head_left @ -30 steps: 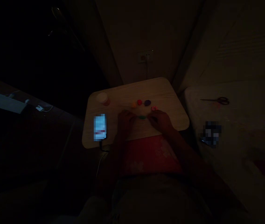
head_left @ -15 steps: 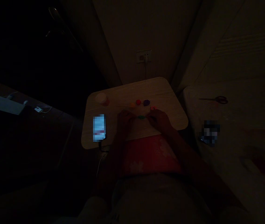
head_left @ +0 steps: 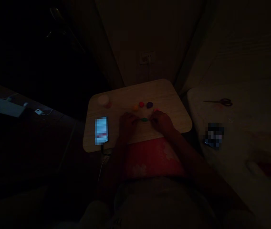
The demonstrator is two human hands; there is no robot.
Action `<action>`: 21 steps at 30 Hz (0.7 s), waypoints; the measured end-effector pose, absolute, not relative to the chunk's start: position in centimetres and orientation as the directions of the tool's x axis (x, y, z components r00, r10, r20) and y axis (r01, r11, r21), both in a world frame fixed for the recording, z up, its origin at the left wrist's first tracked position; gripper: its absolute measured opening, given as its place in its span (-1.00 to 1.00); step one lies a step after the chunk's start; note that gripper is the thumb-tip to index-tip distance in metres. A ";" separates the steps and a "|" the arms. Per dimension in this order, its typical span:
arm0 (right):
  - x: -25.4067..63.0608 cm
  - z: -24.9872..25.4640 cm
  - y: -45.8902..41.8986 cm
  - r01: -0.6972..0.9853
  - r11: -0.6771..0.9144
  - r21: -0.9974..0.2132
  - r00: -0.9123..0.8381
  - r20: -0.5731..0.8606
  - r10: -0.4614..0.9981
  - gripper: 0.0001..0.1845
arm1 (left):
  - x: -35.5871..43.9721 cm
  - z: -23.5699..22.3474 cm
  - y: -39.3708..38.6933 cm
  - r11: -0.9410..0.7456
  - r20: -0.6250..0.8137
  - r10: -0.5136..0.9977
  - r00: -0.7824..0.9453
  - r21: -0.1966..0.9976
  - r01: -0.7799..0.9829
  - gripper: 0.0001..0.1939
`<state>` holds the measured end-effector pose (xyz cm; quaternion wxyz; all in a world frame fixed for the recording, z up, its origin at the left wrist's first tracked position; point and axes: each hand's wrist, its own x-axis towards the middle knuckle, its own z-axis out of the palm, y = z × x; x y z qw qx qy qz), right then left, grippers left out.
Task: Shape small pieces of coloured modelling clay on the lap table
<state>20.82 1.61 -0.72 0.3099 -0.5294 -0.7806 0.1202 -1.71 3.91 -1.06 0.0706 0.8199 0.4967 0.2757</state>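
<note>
In dim light, my left hand (head_left: 128, 123) and my right hand (head_left: 161, 121) rest low over the small table (head_left: 116, 143), fingertips facing each other. Between them a small, narrow green piece (head_left: 144, 120) lies crosswise; the fingers of both hands look pinched at its two ends. Its material is too dark to make out. Just beyond the hands are an orange lump (head_left: 135, 108), a red lump (head_left: 141, 104) and a dark purple lump (head_left: 149, 105). A pink piece (head_left: 156, 110) is partly hidden behind my right hand.
A pale-topped tub or cup (head_left: 104, 101) stands at the table's left rear. A lit phone (head_left: 101, 130) is at the left front, a cable below it. On the pale surface to the right lie scissors (head_left: 223, 101) and a blurred dark object (head_left: 214, 136). A wall socket (head_left: 147, 58) is behind.
The view has shifted slightly. Both hands stay in nearly the same place around the green piece, and my right hand covers a little more of the pink piece.
</note>
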 end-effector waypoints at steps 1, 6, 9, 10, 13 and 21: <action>20.8 -0.7 1.6 0.748 0.415 -0.517 -0.251 0.359 0.899 -0.83 | -1.7 -1.0 3.9 -0.489 0.373 0.858 0.353 0.384 0.783 -0.84; 20.8 -0.9 1.5 0.755 0.420 -0.504 -0.249 0.372 0.894 -0.82 | -1.5 -0.9 4.0 -0.467 0.359 0.872 0.333 0.407 0.785 -0.84; 20.9 -1.1 1.4 0.755 0.432 -0.494 -0.255 0.386 0.887 -0.83 | -1.3 -0.7 4.0 -0.462 0.350 0.876 0.331 0.414 0.784 -0.83; 20.9 -1.0 1.4 0.756 0.434 -0.491 -0.256 0.389 0.885 -0.83 | -1.3 -0.6 3.9 -0.461 0.347 0.877 0.332 0.415 0.785 -0.83; 20.9 -0.8 1.2 0.760 0.424 -0.493 -0.247 0.384 0.890 -0.82 | -1.3 -0.6 3.9 -0.457 0.343 0.880 0.327 0.427 0.781 -0.84; 21.0 -0.9 1.5 0.713 0.418 -0.564 -0.227 0.378 0.898 -0.80 | -1.2 -0.7 3.6 -0.464 0.390 0.865 0.315 0.385 0.798 -0.87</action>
